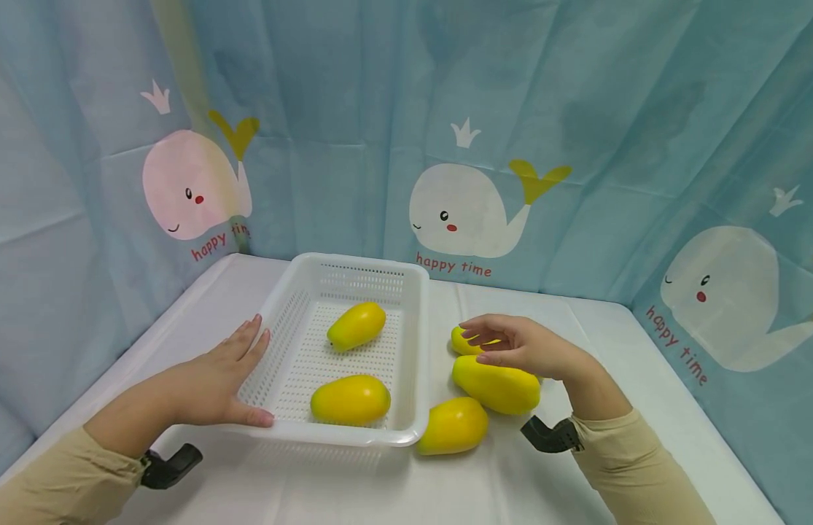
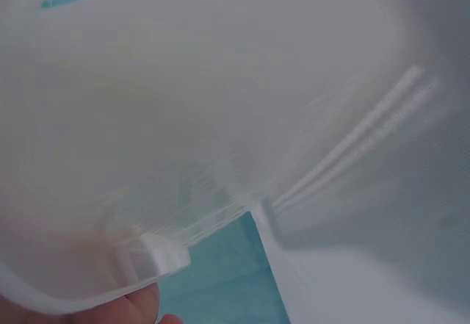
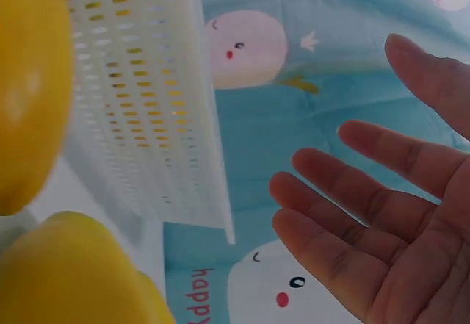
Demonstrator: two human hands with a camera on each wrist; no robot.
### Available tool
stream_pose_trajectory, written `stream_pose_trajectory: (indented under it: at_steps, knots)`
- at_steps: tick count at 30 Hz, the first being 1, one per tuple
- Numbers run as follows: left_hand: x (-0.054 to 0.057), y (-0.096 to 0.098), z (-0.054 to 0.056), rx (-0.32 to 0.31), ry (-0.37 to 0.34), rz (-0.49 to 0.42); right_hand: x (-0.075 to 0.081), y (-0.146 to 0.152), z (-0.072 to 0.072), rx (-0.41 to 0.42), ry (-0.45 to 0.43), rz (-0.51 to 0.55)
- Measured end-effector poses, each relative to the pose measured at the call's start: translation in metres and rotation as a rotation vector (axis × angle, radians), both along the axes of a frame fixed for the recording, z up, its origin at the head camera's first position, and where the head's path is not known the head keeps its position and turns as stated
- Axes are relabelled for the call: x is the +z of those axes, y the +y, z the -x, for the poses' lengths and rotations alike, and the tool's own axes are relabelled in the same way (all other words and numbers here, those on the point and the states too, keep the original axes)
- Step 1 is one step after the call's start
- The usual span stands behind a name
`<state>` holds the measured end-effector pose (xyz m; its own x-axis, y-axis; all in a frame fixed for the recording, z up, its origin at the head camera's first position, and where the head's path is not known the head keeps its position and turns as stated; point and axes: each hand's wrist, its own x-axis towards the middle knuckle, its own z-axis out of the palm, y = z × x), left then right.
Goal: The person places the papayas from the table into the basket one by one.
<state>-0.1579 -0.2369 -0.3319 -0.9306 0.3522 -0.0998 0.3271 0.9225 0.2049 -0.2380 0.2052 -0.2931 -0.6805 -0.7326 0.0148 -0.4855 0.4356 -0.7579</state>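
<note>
A white perforated plastic basket (image 1: pixel 424 350) stands on the table with two yellow papayas inside: one farther back (image 1: pixel 356 327), one near the front (image 1: pixel 351 399). My left hand (image 1: pixel 209 379) rests at its front left corner, thumb along the front rim and the other fingers spread against the left rim. To the right of the basket lie more papayas: a front one (image 1: pixel 453 426) beside its wall, a middle one (image 1: pixel 496 385), and a back one (image 1: pixel 465 341) partly hidden by my right hand (image 1: pixel 520 346). That hand hovers over them, fingers loosely bent, holding nothing.
A white cloth covers the table (image 1: pixel 354 488). Blue curtains (image 1: pixel 340 189) printed with whales close off the back and both sides, and the basket's far end stands close to the back curtain. Both wrists carry black mounts (image 1: pixel 553 435).
</note>
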Motion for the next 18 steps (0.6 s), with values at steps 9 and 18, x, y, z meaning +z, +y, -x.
stream_pose_trajectory:
  at_steps: [9,18]
  knots:
    - [-0.001,0.0,0.0,0.006,-0.005,-0.008,-0.026,0.004,-0.01,0.012,-0.079,-0.008]
    - [-0.003,-0.001,0.001,-0.001,0.017,-0.001,-0.046,0.0,-0.019,0.056,-0.159,0.01]
